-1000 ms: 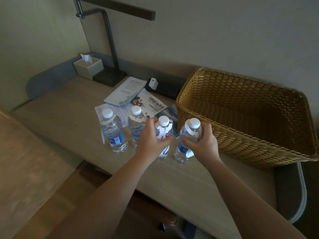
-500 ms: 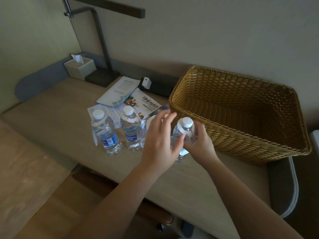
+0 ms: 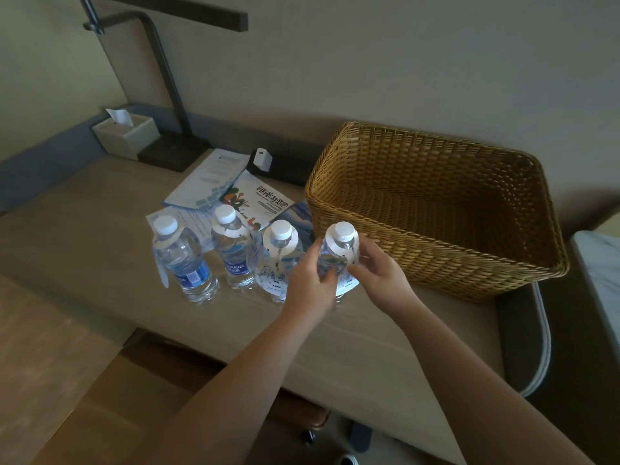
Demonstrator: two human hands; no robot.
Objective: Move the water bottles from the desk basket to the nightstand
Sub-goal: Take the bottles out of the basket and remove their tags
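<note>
Several clear water bottles with white caps stand in a row on the beige desk [image 3: 100, 250], left of the wicker basket [image 3: 496, 273], which holds nothing. The two on the left, one bottle [image 3: 183, 263] and its neighbour [image 3: 235, 253], carry blue labels. A third bottle [image 3: 278, 260] has a white label. The rightmost bottle [image 3: 341, 239] stands just in front of the basket's near left corner. My left hand [image 3: 310, 286] grips it from the left and my right hand [image 3: 380, 278] grips it from the right.
Leaflets [image 3: 214, 179] lie behind the bottles. A white charger [image 3: 262, 159] sits in a dark socket strip by the wall. A black desk lamp [image 3: 167, 95] and a tissue box [image 3: 125, 134] stand at the back left. A bed edge [image 3: 600, 263] shows at the right.
My left hand let go of the third bottle and moved right onto the rightmost bottle. My right hand kept its hold there. The third bottle stands uncovered now.
</note>
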